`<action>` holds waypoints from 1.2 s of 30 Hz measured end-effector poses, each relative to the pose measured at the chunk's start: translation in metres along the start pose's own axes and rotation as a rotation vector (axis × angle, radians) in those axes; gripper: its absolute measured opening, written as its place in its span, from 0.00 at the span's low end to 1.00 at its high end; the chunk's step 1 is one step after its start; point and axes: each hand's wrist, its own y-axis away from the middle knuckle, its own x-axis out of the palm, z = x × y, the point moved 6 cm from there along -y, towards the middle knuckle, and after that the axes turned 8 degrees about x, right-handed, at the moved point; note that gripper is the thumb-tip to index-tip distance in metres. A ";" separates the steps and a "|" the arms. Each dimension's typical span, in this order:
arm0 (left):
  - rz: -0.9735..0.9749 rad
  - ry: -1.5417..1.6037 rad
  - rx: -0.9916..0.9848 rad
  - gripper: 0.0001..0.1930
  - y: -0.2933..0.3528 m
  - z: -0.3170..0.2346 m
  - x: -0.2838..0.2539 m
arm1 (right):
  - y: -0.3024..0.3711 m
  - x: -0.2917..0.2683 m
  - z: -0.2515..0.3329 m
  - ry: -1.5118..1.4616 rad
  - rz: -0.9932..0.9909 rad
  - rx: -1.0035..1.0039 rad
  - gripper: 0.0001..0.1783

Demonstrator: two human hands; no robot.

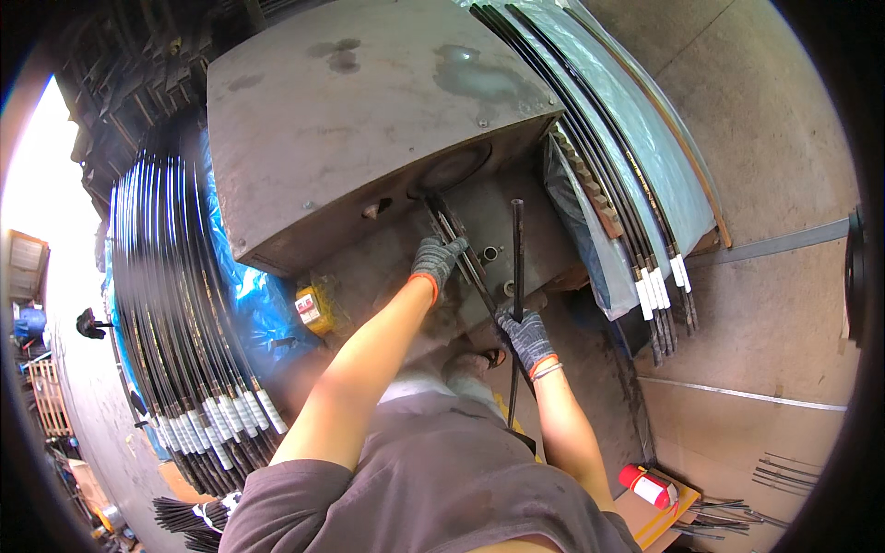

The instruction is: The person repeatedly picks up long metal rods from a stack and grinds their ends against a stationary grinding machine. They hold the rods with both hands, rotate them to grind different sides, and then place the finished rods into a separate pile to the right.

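My left hand (436, 262), in a grey knit glove with an orange cuff, closes around narrow metal bars (450, 225) that stick out of the round opening (449, 173) in a large metal housing. From there a dark rod (483, 291) slants down toward me. My right hand (528, 341), gloved the same way, is closed on that slanting rod near its lower part. A second black rod (518, 244) stands more upright and passes right by the right hand; whether the fingers also hold it is hidden.
The grey metal housing (369, 101) fills the middle. Many black rods with white wrapped ends (175, 304) lie at the left beside blue plastic sheeting (263, 300). Several more rods (636, 175) rest at the right. A yellow package (315, 311) and a red bottle-like container (648, 486) are nearby.
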 end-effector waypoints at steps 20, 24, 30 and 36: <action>0.028 0.121 -0.035 0.25 -0.012 0.014 0.008 | -0.031 0.009 -0.002 -0.064 0.048 0.000 0.08; -0.038 0.107 0.010 0.26 -0.013 0.014 0.008 | -0.031 0.011 0.004 -0.105 0.030 0.033 0.07; -0.095 0.115 0.094 0.25 0.000 -0.005 -0.001 | -0.019 0.012 0.027 -0.062 -0.019 -0.129 0.08; -0.137 0.148 0.074 0.24 -0.012 0.015 0.008 | -0.034 0.012 0.013 -0.001 -0.027 -0.036 0.07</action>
